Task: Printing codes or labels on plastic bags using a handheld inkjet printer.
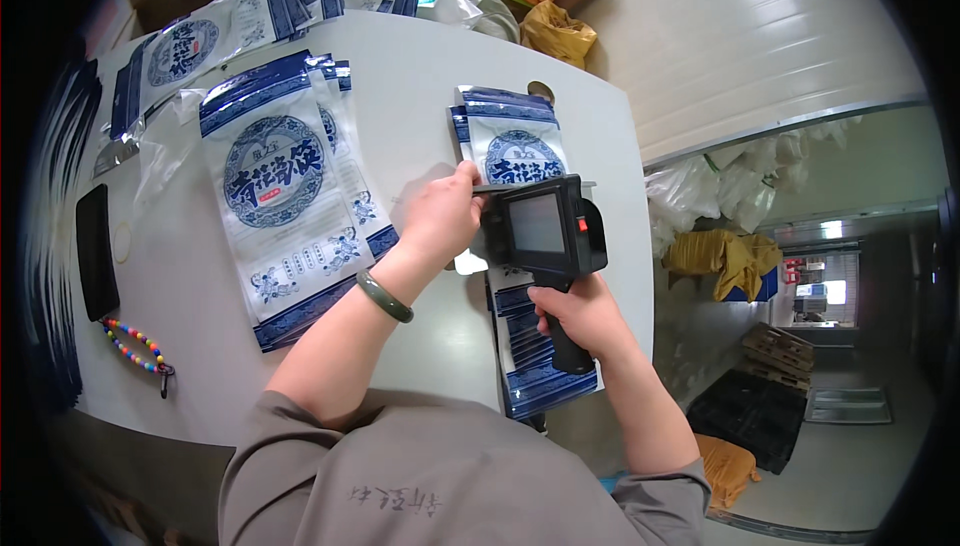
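Note:
In my right hand (575,311) is a black handheld printer (540,231) with a screen and a red button, gripped by its handle over a stack of blue-and-white plastic pouches (510,136). My left hand (445,211), below a green bangle, grips a metal plate (480,246) at the printer's left side, fingers curled at its edge; its fingertips are partly hidden. The plate and printer cover the middle of the pouches. Left of that hand lie more printed pouches (270,171), fanned in an overlapping pile on the white table (400,66).
More pouches (190,51) lie at the far left, near a black phone (95,256) with a beaded strap. Plastic-wrapped bundles and orange sacks (555,31) sit beyond the table. Rightward are hanging bags (690,196), wooden pallets (775,351) and black crates (745,416) on the floor.

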Available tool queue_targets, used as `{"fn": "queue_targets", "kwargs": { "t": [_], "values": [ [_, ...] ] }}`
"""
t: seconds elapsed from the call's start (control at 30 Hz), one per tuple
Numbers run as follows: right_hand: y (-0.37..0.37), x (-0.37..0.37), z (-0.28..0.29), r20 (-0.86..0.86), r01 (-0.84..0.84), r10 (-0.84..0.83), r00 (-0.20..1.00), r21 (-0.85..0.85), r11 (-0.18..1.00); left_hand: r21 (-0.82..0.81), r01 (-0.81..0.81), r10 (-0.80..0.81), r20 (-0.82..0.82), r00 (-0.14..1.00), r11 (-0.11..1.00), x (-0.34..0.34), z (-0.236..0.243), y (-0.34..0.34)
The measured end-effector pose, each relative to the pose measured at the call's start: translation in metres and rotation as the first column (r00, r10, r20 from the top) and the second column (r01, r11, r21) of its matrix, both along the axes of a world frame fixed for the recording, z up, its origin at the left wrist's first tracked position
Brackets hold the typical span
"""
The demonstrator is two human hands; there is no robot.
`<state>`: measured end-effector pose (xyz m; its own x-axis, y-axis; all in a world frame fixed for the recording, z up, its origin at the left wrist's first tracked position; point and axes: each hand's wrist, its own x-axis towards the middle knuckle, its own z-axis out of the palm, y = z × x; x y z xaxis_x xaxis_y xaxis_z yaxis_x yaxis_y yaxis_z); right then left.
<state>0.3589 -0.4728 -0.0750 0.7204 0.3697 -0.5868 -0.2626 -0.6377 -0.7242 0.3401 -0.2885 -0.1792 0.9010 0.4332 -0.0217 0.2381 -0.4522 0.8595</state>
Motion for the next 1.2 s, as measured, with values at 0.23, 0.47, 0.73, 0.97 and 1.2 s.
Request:
{"fn": "queue_targets", "kwargs": {
  "t": [0.23,0.47,0.73,0.97,1.2],
  "values": [
    [-0.027,0.034,-0.004,0.064,0.042,-0.032,0.997,-0.153,0.987,-0.024,0.015,-0.014,0.033,0.999,1.000,0.003,0.000,0.001],
    [-0.097,0.046,-0.013,0.192,0.397,-0.487,0.852,0.368,0.841,-0.099,0.009,-0.006,0.039,0.999,0.995,-0.002,0.006,0.009],
    [-0.144,0.029,-0.052,-0.067,0.555,-0.703,0.708,0.667,0.496,-0.245,0.269,-0.260,0.070,0.963,0.932,-0.033,0.045,-0.034],
    [-0.165,-0.004,-0.053,-0.231,0.563,-0.575,0.785,0.654,0.505,-0.242,0.274,-0.282,0.001,0.959,0.931,-0.056,0.037,-0.063],
    [-0.185,-0.005,-0.081,-0.224,0.541,-0.577,0.786,0.701,0.465,0.351,-0.165,0.226,-0.140,0.964,0.922,0.014,0.017,-0.016]
  ]
}}
